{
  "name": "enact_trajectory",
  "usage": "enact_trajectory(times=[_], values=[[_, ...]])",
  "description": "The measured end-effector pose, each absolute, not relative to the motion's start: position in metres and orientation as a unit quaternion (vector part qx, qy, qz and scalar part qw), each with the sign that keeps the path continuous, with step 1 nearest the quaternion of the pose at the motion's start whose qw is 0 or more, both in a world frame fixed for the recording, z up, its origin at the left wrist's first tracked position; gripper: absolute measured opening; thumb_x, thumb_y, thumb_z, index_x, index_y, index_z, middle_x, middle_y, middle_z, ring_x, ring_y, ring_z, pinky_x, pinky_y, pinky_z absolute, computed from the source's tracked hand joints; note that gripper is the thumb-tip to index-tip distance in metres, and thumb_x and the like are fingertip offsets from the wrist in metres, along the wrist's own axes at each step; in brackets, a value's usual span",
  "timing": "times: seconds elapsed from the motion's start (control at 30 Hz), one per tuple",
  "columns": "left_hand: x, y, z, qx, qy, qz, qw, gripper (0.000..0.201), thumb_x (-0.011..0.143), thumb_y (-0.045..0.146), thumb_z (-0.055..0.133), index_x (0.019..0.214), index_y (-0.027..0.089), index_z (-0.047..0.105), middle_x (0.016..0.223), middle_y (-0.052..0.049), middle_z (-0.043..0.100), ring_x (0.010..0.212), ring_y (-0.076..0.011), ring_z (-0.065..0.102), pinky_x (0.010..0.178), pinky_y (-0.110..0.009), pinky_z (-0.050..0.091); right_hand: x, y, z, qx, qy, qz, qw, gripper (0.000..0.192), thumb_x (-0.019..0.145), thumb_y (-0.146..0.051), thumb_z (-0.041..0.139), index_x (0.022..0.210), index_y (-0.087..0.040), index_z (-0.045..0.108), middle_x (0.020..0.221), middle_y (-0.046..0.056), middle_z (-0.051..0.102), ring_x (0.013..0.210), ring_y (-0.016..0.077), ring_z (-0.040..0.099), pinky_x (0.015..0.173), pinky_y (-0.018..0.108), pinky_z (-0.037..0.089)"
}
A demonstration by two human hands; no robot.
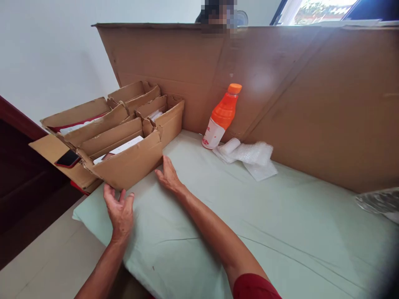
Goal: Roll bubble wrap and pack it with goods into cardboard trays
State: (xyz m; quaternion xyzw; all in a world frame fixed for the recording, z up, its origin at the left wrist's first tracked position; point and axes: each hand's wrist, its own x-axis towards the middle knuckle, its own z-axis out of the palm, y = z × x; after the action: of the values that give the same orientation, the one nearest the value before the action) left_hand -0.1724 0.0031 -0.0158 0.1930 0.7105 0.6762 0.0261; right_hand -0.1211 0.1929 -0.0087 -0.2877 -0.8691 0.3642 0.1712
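Observation:
A cardboard box with several compartments [131, 162] stands at the left end of the table. White papers or cards [123, 148] show in its front compartment. My left hand [120, 211] is at the bottom front edge, palm up and fingers apart; the fingertips seem to touch the cardboard. Beside the front right corner is my right hand [170, 176], fingers stretched out along the box's side. Neither hand is closed round anything. Whether the right fingertips press on the box, I cannot tell.
A bottle with orange cap [223, 118] stands near the cardboard wall [168, 54]. Bubble wrap [254, 155] lies beside it on the green-covered table [199, 207]. A phone [67, 158] rests on a cardboard flap at left. A clear plastic piece [378, 201] lies right. A person is behind the wall.

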Motion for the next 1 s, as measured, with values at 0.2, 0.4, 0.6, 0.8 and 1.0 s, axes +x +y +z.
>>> enact_trajectory(times=[0.2,0.4,0.6,0.8,1.0], values=[[-0.165,0.015,-0.025,0.200,0.695,0.688,0.056,0.082,0.081,0.032,0.069,0.153,0.025,0.030,0.163,-0.014,0.027,0.155,-0.0306,0.022,0.122,-0.050,0.034,-0.142,0.196,-0.009,-0.256,-0.899,0.321,0.149,0.068,0.094,-0.026,0.058,0.153,-0.002,0.034,0.158,0.024,0.040,0.145,0.0320,0.041,0.120,0.045,0.034],[-0.166,0.003,-0.027,0.170,0.703,0.682,0.108,0.088,0.076,0.032,0.072,0.153,0.022,0.032,0.161,-0.017,0.032,0.152,-0.0338,0.030,0.123,-0.051,0.030,-0.133,0.180,-0.019,-0.222,-0.931,0.258,0.133,0.058,0.096,-0.024,0.058,0.150,-0.008,0.043,0.155,0.019,0.046,0.148,0.0284,0.035,0.122,0.045,0.030],[-0.141,-0.016,-0.043,0.191,0.723,0.642,0.169,0.084,0.080,0.038,0.071,0.154,0.023,0.033,0.159,-0.020,0.035,0.148,-0.0343,0.038,0.122,-0.053,0.031,-0.087,0.141,-0.026,-0.155,-0.969,0.144,0.125,0.045,0.101,-0.038,0.054,0.139,-0.014,0.055,0.153,0.016,0.049,0.144,0.0296,0.040,0.118,0.049,0.032],[-0.128,-0.035,-0.025,0.290,0.783,0.506,0.217,0.081,0.079,0.056,0.066,0.149,0.021,0.045,0.153,-0.017,0.048,0.140,-0.0394,0.048,0.117,-0.060,0.037,0.008,0.071,-0.023,-0.047,-0.992,0.021,0.119,0.047,0.103,-0.052,0.044,0.134,-0.020,0.059,0.151,0.011,0.053,0.138,0.0251,0.046,0.114,0.044,0.037],[-0.092,0.007,-0.022,0.538,0.746,0.352,0.173,0.062,0.082,0.055,0.054,0.130,0.017,0.062,0.144,-0.019,0.055,0.132,-0.0409,0.053,0.105,-0.061,0.050,0.097,0.009,-0.013,0.010,-0.990,-0.016,0.137,0.033,0.103,-0.046,0.045,0.122,-0.037,0.071,0.137,-0.007,0.066,0.133,0.0159,0.053,0.113,0.032,0.039]])
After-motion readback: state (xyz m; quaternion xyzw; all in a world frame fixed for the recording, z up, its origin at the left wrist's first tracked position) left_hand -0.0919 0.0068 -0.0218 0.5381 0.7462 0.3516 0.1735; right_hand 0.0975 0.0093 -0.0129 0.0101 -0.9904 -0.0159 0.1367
